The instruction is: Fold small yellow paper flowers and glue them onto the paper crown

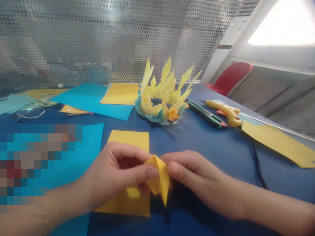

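Observation:
A small folded yellow paper piece [162, 178] is held between my two hands, its long point hanging down. My left hand [125, 172] pinches its left side, thumb in front and fingers behind. At its right edge, my right hand [194, 177] is closed on the paper with thumb and bent fingers. Under my left hand lies a flat yellow sheet [130, 206], partly over a blue sheet [92, 144] on the dark blue table. Beyond my hands stands a paper crown [164, 95] with tall pale yellow spikes, a light blue base and an orange paper flower [173, 114].
A green utility knife [205, 114] and a yellow glue gun [226, 111] lie right of the crown, near a yellow strip [278, 142] and black cable [258, 167]. Glasses [31, 110] and more sheets [93, 100] lie back left. Behind is a perforated metal screen [98, 39].

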The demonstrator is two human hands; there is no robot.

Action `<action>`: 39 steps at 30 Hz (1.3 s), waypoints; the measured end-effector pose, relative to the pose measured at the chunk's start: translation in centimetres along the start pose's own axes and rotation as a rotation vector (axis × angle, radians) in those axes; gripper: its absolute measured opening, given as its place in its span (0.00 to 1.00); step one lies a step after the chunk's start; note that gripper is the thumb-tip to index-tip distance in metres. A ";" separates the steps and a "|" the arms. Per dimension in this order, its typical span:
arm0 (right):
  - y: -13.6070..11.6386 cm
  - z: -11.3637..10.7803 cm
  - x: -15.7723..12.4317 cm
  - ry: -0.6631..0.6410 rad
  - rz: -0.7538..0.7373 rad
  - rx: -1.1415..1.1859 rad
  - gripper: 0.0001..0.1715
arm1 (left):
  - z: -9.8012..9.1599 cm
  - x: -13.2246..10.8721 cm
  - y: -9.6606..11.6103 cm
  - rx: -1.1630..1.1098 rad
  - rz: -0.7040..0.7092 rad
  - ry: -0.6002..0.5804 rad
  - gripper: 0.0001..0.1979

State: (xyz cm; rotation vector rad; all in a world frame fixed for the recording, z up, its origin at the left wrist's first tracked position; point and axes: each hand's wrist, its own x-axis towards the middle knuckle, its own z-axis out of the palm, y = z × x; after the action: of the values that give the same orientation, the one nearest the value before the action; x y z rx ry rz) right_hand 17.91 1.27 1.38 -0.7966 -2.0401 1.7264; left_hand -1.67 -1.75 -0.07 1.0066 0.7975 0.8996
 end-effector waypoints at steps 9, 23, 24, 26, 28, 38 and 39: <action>0.1 0.0 -0.1 0.007 -0.019 0.005 0.28 | -0.1 0.1 -0.2 0.029 0.024 -0.010 0.07; 0.4 0.3 -0.2 0.018 -0.105 -0.149 0.29 | 0.7 -0.3 -0.1 0.278 0.095 0.090 0.05; 0.3 0.3 -0.3 0.017 -0.135 -0.214 0.29 | 0.8 -0.3 -0.1 0.299 0.098 0.105 0.04; 0.3 0.4 -0.4 0.030 -0.182 -0.339 0.29 | 0.9 -0.3 0.0 0.344 0.092 0.101 0.04; 0.3 0.4 -0.4 0.050 -0.188 -0.428 0.27 | 0.8 -0.3 0.0 0.384 0.095 0.104 0.05; 0.4 0.3 -0.4 0.159 -0.160 -0.423 0.13 | 0.4 -0.6 -0.1 0.450 0.050 0.057 0.11; 0.3 0.3 -0.4 0.159 -0.170 -0.410 0.13 | 0.5 -0.6 0.0 0.467 0.054 0.049 0.12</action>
State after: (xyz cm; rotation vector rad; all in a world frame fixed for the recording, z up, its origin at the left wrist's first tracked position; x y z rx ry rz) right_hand 18.09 0.84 1.06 -0.8190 -2.3043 1.1305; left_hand -1.47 -2.44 0.19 1.4221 1.0537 0.8017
